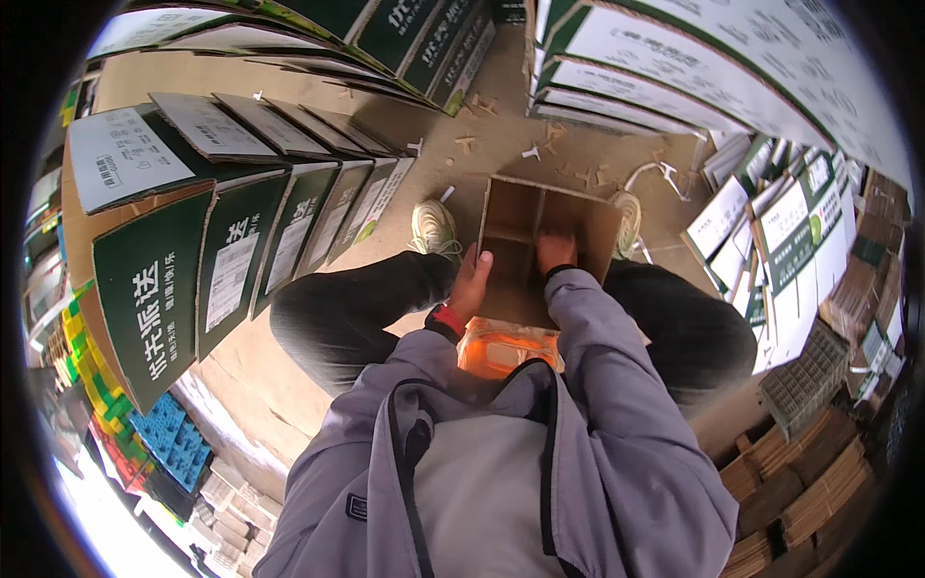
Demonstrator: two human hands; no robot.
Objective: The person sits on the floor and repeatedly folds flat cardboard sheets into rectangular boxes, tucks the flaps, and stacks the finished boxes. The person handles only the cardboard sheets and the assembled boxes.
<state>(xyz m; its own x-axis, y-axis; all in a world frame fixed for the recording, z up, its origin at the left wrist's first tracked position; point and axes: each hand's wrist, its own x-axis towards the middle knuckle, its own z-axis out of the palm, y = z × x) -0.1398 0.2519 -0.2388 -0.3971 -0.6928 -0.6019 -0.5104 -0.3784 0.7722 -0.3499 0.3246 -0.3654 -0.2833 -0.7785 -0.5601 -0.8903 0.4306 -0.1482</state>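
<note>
An open brown cardboard box point(595, 217) stands between my knees, its inside facing up at me. My left hand point(472, 282) grips the box's left wall, with the thumb at the near end of that edge. Inside the box is my right hand point(556, 250), reaching down past the near side. Its fingers are bent out of sight, so what they touch or hold is hidden. An orange plastic object point(496, 349) shows just below the box, close to my body.
A row of green and white cartons point(154, 289) stands at my left. More cartons point(665, 67) rise at the far right, with flattened cardboard point(795, 241) leaning below them. Cardboard scraps point(554, 135) litter the floor ahead. A blue plastic pallet point(171, 441) lies at the lower left.
</note>
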